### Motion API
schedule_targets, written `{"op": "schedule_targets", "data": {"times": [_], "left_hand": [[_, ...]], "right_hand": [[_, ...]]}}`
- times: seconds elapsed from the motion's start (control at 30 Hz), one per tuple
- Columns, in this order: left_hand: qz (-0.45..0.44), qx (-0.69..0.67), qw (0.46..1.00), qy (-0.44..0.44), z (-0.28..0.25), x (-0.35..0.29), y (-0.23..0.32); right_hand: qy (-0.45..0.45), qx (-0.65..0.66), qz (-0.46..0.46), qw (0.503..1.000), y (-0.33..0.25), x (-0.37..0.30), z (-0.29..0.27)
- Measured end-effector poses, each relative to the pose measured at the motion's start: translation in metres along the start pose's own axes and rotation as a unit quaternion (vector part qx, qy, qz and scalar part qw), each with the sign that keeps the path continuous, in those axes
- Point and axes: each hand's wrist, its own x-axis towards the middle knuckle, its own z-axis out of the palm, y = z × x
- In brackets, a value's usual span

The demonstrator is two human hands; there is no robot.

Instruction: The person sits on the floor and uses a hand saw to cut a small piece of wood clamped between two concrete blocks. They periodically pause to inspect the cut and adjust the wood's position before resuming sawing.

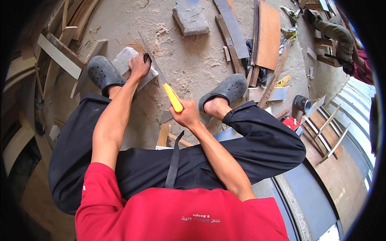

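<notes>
Your left hand (140,67) is over a block (125,56) beside your left shoe (103,72). The saw (170,94) in your right hand (186,114) slants forward, right of that block. Another block (191,19) lies farther ahead; boards (268,36) lie ahead to the right, a can (301,103) ahead of your right knee (293,150).

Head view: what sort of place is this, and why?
Probably a makeshift woodworking area: the right hand holds what looks like a yellow-handled saw, and a brown board and dark tin are nearby.
</notes>
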Motion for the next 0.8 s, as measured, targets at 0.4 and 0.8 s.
{"op": "schedule_targets", "data": {"times": [0.4, 0.8], "left_hand": [[0.028, 0.029, 0.999, 0.030, 0.005, -0.004, -0.004], [-0.040, 0.031, 0.998, -0.036, 0.015, 0.013, -0.015]], "right_hand": [[0.006, 0.036, -0.045, 0.998, 0.029, -0.007, 0.005], [-0.032, -0.002, -0.044, 0.999, 0.029, 0.008, -0.003]]}}
